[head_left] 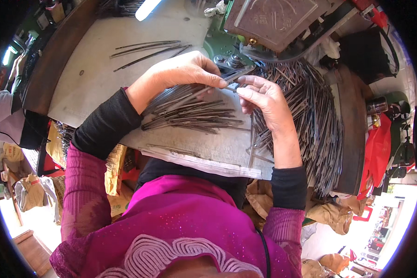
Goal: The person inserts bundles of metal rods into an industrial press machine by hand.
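Note:
My left hand reaches over the worktable, its thumb and fingers pinching a thin metal strip. My right hand is closed on the strip's other side, thumb against fingertips. Both hands meet just in front of the bolts on a green machine. Under and beside my left hand lies a loose bunch of dark thin metal strips. A far bigger heap of such strips spreads beyond my right wrist. How much of the held strip lies behind my fingers is hidden.
A pale metal tabletop with raised dark side boards bears several separate strips at the far left. The green machine carries a brown panel. A red bag hangs at the right.

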Action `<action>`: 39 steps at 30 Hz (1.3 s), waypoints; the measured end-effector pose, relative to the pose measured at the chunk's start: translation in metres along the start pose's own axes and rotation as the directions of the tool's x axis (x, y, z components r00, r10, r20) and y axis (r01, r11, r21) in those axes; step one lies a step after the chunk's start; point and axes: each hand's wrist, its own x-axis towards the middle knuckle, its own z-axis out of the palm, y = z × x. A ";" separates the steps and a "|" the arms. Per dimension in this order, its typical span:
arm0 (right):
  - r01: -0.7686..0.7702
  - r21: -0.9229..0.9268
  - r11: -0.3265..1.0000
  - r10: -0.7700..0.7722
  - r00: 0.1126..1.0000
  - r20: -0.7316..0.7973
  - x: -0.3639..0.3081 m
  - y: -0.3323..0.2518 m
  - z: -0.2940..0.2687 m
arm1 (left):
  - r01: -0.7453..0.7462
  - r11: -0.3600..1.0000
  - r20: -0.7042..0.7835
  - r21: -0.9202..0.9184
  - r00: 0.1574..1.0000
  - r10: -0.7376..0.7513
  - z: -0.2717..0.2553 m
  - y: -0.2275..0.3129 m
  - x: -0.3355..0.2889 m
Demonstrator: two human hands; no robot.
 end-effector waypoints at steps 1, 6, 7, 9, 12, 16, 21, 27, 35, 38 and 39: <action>0.002 0.015 1.000 -0.002 1.000 -0.010 0.000 -0.001 0.000 | 0.000 1.000 0.002 -0.001 1.000 0.000 0.000 0.000 0.001; 0.027 0.090 0.996 -0.024 0.999 -0.036 0.003 0.001 -0.001 | -0.090 0.983 -0.112 0.160 0.988 0.109 0.003 0.008 -0.002; 0.027 0.090 0.996 -0.024 0.999 -0.036 0.003 0.000 -0.002 | -0.091 0.983 -0.111 0.159 0.988 0.109 0.003 0.009 -0.003; 0.030 0.142 0.989 -0.024 0.999 -0.045 0.002 -0.002 -0.003 | -0.091 0.995 -0.080 0.048 0.992 0.095 0.003 0.009 -0.004; 0.067 0.257 0.964 -0.053 0.997 -0.062 0.002 -0.002 -0.004 | -0.071 0.997 -0.025 0.038 0.997 0.072 0.000 0.007 -0.002; 0.074 0.258 0.963 -0.049 0.993 -0.105 0.005 0.002 -0.012 | -0.082 0.996 -0.028 0.044 0.996 0.084 -0.001 0.011 -0.001; 0.210 0.257 0.943 -0.126 0.943 -0.308 0.012 0.004 -0.017 | -0.083 0.995 -0.204 0.059 0.975 0.093 -0.026 -0.001 0.006; 0.254 0.247 0.935 -0.152 0.917 -0.369 0.018 0.006 -0.022 | -0.114 0.992 -0.279 -0.063 0.956 0.092 -0.018 0.006 0.013; 0.265 0.255 0.930 -0.151 0.907 -0.393 0.021 0.006 -0.022 | -0.129 0.973 -0.271 -0.193 0.960 0.074 -0.019 0.000 0.017; 0.267 0.251 0.930 -0.161 0.913 -0.374 0.023 0.005 -0.020 | -0.160 0.970 -0.268 -0.185 0.957 0.107 -0.024 -0.003 0.018; 0.267 0.251 0.930 -0.161 0.913 -0.376 0.024 0.006 -0.020 | -0.144 0.971 -0.260 -0.190 0.961 0.092 -0.024 -0.003 0.018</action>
